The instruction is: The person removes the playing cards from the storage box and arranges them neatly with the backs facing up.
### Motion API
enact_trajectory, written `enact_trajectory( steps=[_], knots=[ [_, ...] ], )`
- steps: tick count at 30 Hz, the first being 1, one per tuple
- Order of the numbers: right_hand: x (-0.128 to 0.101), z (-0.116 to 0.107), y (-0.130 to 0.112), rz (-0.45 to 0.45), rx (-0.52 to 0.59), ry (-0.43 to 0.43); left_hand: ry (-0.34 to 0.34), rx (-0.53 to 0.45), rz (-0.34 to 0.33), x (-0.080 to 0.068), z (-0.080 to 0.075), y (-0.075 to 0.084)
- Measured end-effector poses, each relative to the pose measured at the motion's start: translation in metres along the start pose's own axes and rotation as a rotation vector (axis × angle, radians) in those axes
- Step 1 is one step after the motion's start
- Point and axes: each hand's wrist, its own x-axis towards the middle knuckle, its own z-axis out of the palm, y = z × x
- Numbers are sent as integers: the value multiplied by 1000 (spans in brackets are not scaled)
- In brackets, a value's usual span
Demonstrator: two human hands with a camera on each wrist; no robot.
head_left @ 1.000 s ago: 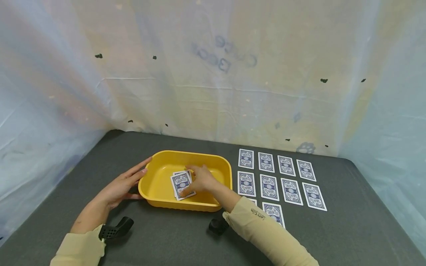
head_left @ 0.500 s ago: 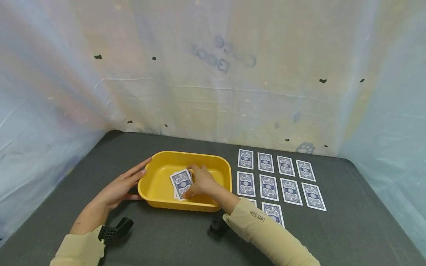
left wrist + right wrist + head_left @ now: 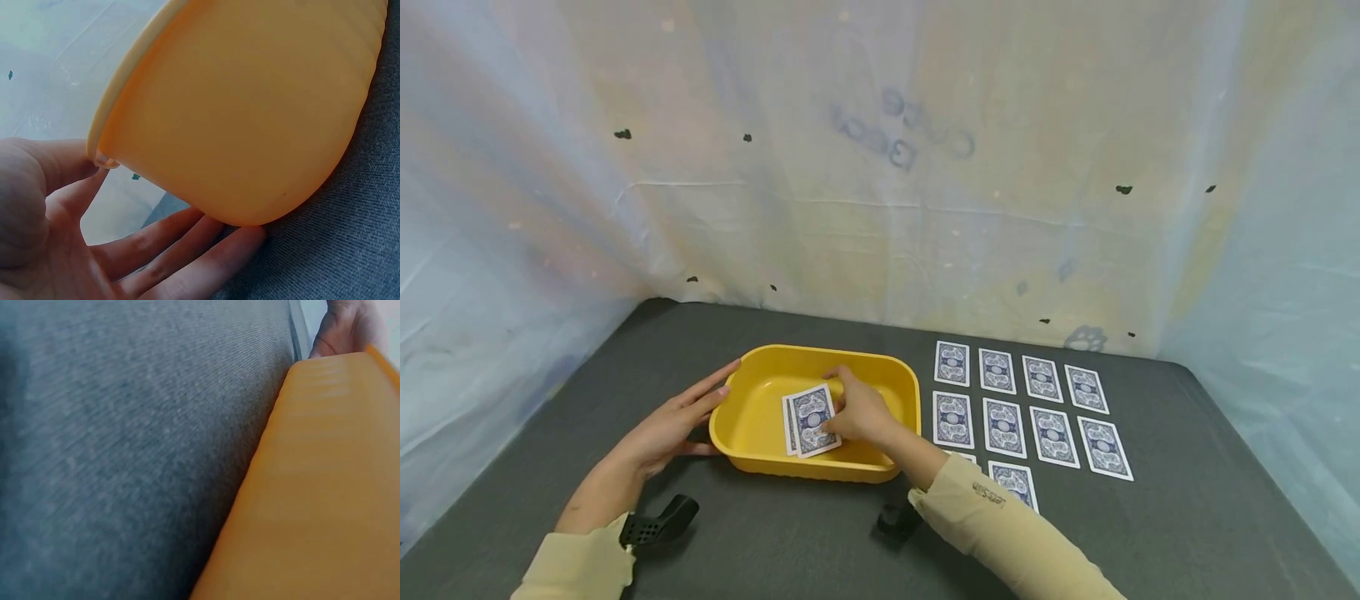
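A yellow plastic tub [image 3: 760,360] stands on the dark grey table. Inside it lies a small stack of blue-backed playing cards [image 3: 788,427]. My right hand [image 3: 856,410] reaches into the tub and pinches the top card [image 3: 812,419], lifting its near edge off the stack. My left hand [image 3: 672,425] lies with straight fingers against the tub's left outer wall [image 3: 250,119]; the left wrist view shows fingers [image 3: 181,250] under its curved side. In the right wrist view only the tub's wall [image 3: 312,506] and table cloth show.
Several blue-backed cards [image 3: 1022,400] lie face down in rows on the table right of the tub. Pale plastic sheeting [image 3: 880,167] closes the back and sides. Black wrist camera mounts [image 3: 658,525] sit at both sleeves.
The right hand has drawn the top card up and slightly toward me, off the stack. The left hand stays at the tub's side.
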Motion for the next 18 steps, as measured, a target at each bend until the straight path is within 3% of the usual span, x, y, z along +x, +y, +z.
enact_trajectory(
  steps=[9, 18],
  knots=[
    [-9, -12, 8, 22, 89, -20, -5, -3, 6, 0, 0, -1],
    [-19, -28, 16, -8, 276, -55, -12, -6, 18, 0, 0, -1]
  ],
)
